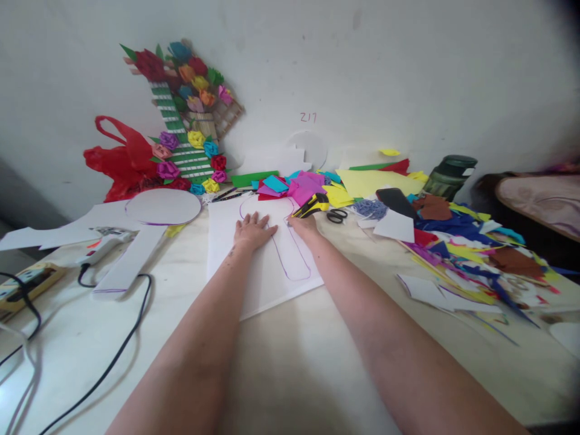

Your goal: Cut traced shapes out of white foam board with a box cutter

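Note:
A white board [258, 278] lies on the table before me, with a purple outline of a round head and a long handle drawn on it. My left hand [254, 231] presses flat on the board, fingers spread, left of the drawn handle. My right hand [304, 226] is closed around a yellow and black utility knife [312, 206], low over the outline near where handle and round part meet. The blade tip is too small to make out. Just right of the knife lie black-handled scissors [337, 215].
A cut white paddle shape [163, 206], a hot glue gun [106, 244], cords and a power strip [34, 281] lie left. Paper flowers [194, 139] and a red bag [124, 160] stand behind. Right are paper scraps [471, 248], a phone [396, 202] and a green bottle [449, 176].

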Action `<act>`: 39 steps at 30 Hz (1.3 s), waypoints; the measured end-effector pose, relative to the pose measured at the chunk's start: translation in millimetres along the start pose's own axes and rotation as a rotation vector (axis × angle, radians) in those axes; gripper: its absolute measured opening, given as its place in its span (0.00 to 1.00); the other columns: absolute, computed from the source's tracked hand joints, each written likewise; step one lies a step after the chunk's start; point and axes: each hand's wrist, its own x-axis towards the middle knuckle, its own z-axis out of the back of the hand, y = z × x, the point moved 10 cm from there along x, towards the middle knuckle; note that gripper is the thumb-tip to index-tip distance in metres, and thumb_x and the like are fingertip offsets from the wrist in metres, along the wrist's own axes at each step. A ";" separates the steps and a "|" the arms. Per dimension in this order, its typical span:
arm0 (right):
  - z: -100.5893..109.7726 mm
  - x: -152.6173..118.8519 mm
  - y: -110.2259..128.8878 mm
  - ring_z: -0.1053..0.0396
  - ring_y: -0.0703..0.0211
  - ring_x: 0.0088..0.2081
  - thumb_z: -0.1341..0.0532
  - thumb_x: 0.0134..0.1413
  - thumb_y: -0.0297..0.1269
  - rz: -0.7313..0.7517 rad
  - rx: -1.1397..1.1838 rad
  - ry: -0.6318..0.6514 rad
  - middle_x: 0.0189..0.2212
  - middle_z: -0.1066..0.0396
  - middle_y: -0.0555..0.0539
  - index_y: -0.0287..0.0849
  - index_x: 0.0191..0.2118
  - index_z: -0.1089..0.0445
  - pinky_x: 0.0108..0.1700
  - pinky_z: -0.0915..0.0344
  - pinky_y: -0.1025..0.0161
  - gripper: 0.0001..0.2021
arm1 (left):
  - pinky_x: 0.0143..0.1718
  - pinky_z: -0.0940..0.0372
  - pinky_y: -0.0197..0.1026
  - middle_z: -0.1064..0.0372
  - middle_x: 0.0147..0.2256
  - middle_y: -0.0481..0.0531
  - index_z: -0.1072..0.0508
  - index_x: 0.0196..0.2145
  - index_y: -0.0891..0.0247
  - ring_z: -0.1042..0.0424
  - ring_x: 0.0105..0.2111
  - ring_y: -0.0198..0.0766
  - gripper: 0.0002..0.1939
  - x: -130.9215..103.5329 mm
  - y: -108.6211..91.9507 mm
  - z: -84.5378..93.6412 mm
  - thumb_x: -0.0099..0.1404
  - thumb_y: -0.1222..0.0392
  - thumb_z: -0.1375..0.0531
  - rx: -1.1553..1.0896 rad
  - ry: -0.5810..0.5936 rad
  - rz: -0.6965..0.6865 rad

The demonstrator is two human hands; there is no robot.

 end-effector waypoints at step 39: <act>4.0 -5.5 8.0 0.29 0.57 0.36 0.39 0.37 0.30 0.053 -0.003 0.013 0.27 0.28 0.48 0.39 0.28 0.30 0.39 0.33 0.66 0.06 | 0.61 0.63 0.57 0.64 0.66 0.48 0.52 0.63 0.48 0.64 0.64 0.48 0.37 0.4 0.3 0.4 0.60 0.31 0.62 0.006 -0.015 -0.007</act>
